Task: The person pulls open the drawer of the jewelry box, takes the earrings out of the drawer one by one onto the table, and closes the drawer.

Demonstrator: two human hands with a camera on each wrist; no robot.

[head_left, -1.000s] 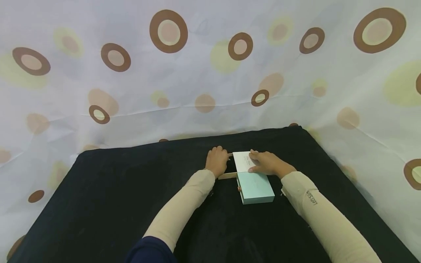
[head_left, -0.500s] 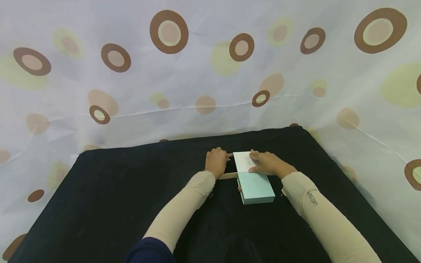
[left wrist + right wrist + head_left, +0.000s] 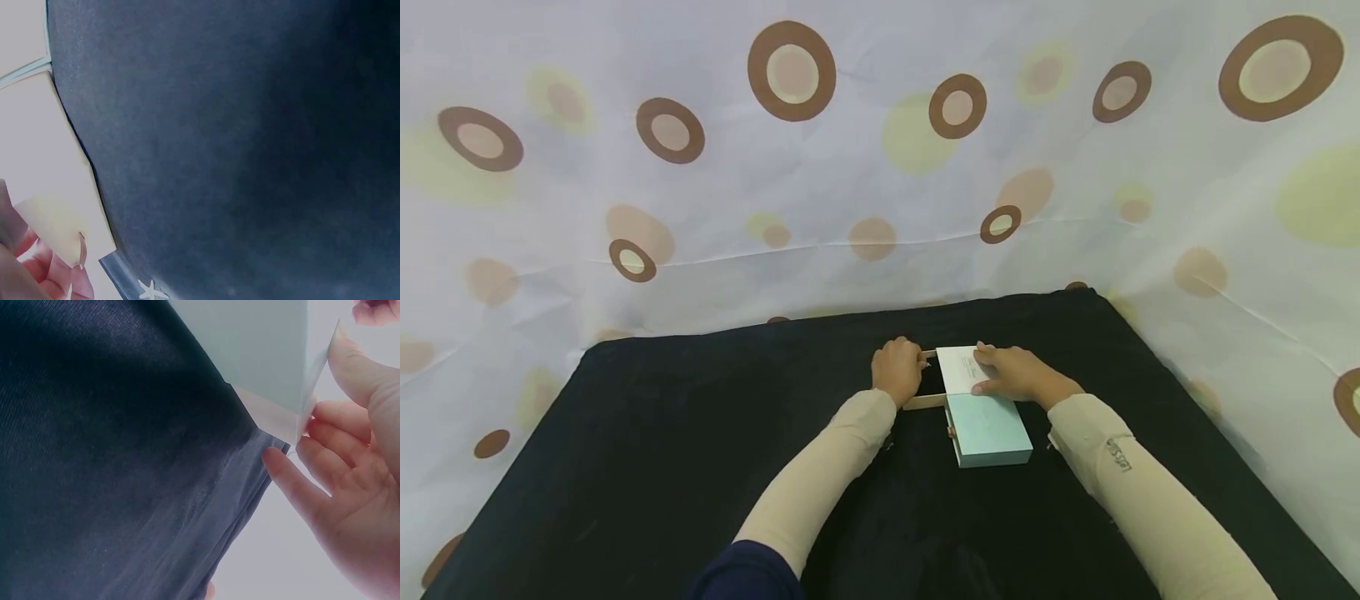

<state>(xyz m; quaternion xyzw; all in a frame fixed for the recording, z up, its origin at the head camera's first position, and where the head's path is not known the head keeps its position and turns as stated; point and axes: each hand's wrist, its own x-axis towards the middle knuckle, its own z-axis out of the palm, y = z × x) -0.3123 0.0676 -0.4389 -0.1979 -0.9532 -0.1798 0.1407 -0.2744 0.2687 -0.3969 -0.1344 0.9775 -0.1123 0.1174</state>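
Observation:
A pale mint box [image 3: 988, 427] lies on the black cloth, a small orange-brown tab [image 3: 951, 432] at its left side. Behind its mint top is a white panel [image 3: 957, 367] bearing small print. From the box's left side extends a drawer with cream walls [image 3: 925, 402] and a dark inside. My left hand [image 3: 897, 371] grips the drawer's outer end, its fingers curled round the cream wall in the left wrist view. On the far right corner, my right hand [image 3: 1018, 373] holds the box, thumb over the white panel and fingers at the side.
Black cloth [image 3: 715, 433] covers the table around the box. A white curtain [image 3: 715, 208] with brown and yellow circles hangs behind and along the sides. Low in the left wrist view shows a small white star-shaped thing [image 3: 152, 290].
The head view has shifted slightly, so everything sits a little further right. Both hands keep their hold on the box and drawer.

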